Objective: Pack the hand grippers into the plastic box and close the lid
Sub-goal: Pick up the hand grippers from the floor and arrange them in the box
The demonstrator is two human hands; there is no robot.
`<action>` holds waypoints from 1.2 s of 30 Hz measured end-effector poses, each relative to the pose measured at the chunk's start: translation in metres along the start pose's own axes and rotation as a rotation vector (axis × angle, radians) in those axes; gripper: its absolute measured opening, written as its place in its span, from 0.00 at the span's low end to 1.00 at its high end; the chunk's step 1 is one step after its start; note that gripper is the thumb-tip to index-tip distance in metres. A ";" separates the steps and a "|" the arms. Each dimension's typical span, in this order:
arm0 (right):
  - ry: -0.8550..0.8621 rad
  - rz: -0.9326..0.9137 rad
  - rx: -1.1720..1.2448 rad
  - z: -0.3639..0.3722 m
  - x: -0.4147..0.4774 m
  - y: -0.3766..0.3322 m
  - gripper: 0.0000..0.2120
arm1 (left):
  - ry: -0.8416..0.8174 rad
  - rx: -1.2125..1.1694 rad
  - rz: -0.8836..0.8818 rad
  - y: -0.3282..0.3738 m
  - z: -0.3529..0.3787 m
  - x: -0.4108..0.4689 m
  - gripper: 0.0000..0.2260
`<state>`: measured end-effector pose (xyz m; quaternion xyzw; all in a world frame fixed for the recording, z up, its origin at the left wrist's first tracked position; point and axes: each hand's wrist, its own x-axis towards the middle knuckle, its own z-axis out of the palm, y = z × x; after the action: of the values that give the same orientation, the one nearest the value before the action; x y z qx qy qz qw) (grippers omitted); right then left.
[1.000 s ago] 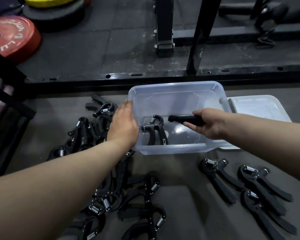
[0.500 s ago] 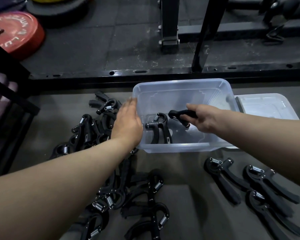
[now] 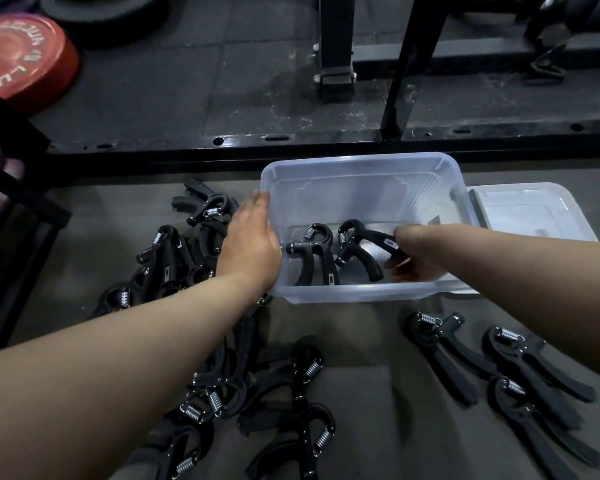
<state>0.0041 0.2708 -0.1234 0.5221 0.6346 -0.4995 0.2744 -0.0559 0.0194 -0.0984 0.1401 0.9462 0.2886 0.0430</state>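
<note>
Left hand (image 3: 253, 244): fingers straight and together, palm flat against the outer left wall of the plastic box (image 3: 361, 157); holds nothing.
Right hand (image 3: 417, 259): down inside the box, fingers curled round one handle of a black hand gripper (image 3: 357, 245); partly blurred through the wall.
Second hand gripper (image 3: 314, 252): on the box floor, just left of the held one.
Lid (image 3: 534, 209): off, beside the box's right end.
Loose hand grippers: pile (image 3: 222, 386) on the left, three (image 3: 499, 368) on the right.

One plastic box (image 3: 361, 158) holds two hand grippers (image 3: 314, 252); three more lie right, an uncountable pile (image 3: 174, 261) left; one lid (image 3: 534, 209), one red weight plate (image 3: 21, 57).
</note>
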 end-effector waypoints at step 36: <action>0.136 -0.769 -1.083 0.052 -0.051 -0.016 0.09 | -0.052 -0.001 0.011 -0.004 -0.001 0.002 0.25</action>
<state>-0.0045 0.2039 -0.0917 0.0772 0.9526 -0.1386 0.2595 -0.0588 0.0164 -0.0997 0.1529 0.9438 0.2856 0.0659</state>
